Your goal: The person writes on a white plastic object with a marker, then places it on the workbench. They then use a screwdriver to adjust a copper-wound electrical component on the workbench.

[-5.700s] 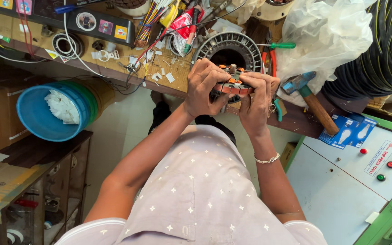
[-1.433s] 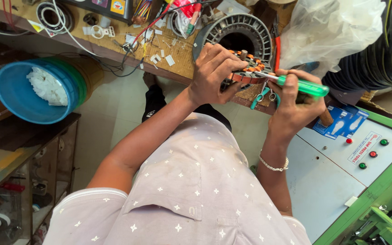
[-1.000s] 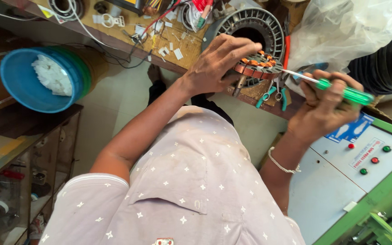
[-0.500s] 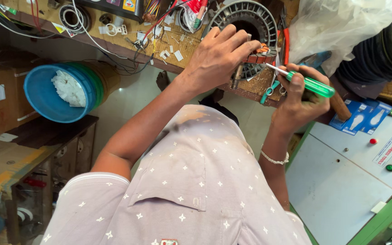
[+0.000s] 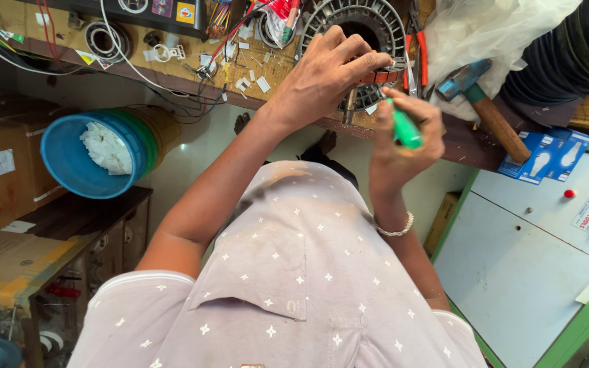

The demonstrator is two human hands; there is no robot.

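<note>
Stator core (image 5: 376, 27): round, ribbed grey metal ring with a dark bore, lying on the wooden workbench (image 5: 138, 48) at 12 o'clock in the view; copper-coloured windings show at its lower rim.
Left hand (image 5: 328, 75): fingers curled over the lower rim of the core, gripping it at the windings.
Right hand (image 5: 403, 136): clenched around a green-handled screwdriver (image 5: 402, 126), just at 5 o'clock of the left hand; the tip is hidden.
Hammer (image 5: 485, 109): blue head, wooden handle, at 3 o'clock of the core.
Bucket (image 5: 90, 157): blue, white scraps inside, at 9 o'clock.
Control panel (image 5: 547, 232): white, green-framed, at 4 o'clock.
</note>
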